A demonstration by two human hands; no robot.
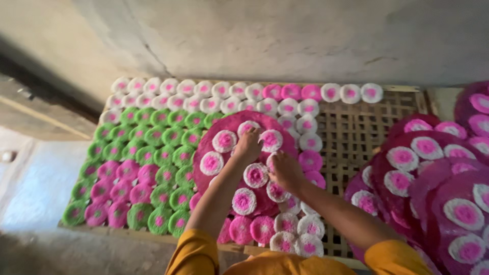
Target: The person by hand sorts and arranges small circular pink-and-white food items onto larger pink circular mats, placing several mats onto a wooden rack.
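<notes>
A round magenta tray (229, 122) lies on a woven bamboo rack (361, 127), carrying several white discs with pink centres (224, 140). My left hand (247, 146) reaches over the tray's middle, fingers curled on a white-and-pink disc near its upper part. My right hand (285, 171) rests at the tray's right edge, fingers pinching another white-and-pink disc (272, 159). Both arms wear yellow sleeves. What lies under the palms is hidden.
Rows of green discs (153, 137), pink discs (119, 188) and white discs (204, 97) cover the rack's left and far parts. A stack of magenta trays (433, 178) loaded with discs stands at the right. A concrete wall (265, 35) rises behind; bare bamboo lattice shows right of centre.
</notes>
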